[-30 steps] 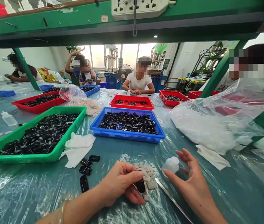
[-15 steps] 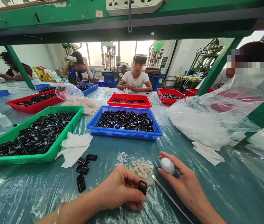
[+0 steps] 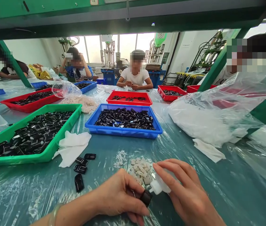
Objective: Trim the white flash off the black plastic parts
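Between the thumb and fingers of my left hand is a small black plastic piece. My right hand grips a white squeeze bottle, tilted so that its nozzle points left at the black piece. Nozzle and piece are very close; whether they touch I cannot tell. Just beyond my hands lies a heap of small off-white pieces, with a pile of tiny white bits to its left. Several more black pieces rest on the table left of my left hand.
A blue tray and a green tray, both full of black pieces, stand ahead. White cloth lies beside the green one. To the right are a big clear plastic bag and a green post. Co-workers sit across the table.
My right hand has tipped the squeeze bottle over and brought it left, nozzle toward the black piece. The metal rod beside the heap is now mostly hidden by that hand.
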### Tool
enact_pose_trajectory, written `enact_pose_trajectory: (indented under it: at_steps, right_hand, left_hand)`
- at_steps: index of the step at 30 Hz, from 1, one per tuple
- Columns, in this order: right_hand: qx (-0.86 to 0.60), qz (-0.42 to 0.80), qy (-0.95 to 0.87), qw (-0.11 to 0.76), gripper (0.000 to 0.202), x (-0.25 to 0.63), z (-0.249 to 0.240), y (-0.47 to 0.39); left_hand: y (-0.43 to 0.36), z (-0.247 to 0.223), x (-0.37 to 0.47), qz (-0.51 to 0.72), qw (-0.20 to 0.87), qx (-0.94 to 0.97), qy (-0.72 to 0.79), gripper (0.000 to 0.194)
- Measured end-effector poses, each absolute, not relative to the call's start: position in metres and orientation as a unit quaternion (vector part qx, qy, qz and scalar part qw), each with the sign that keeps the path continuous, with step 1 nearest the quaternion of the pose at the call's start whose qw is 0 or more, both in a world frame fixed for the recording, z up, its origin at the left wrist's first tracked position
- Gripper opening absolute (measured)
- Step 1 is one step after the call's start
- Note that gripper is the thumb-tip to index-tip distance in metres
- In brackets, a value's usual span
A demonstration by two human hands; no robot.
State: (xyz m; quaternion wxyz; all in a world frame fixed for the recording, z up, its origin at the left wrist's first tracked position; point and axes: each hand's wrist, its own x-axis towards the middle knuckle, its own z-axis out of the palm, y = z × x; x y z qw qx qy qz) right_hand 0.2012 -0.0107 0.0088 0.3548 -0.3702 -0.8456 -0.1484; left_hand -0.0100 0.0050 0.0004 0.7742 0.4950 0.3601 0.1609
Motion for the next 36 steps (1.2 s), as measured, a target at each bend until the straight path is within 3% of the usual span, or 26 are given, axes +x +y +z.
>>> enact_pose_trajectory:
  at_steps: [7,19,36]
  right_hand:
    - [-0.373,-0.137,-0.825,0.403,0.036,0.195,0.003,-0.014]
    - [-0.362,-0.121,-0.829,0.408,0.033,0.191,0.001,-0.018]
    - [-0.333,-0.145,-0.861,0.355,0.034,0.202,0.005,-0.017]
  left_hand:
    - [0.004,0.003,-0.01,0.144,0.777,0.495,0.361,0.026]
    - [0.004,0.003,-0.011,0.119,0.782,0.504,0.348,0.026]
    - [0.004,0.007,-0.014,0.12,0.787,0.496,0.348,0.023]
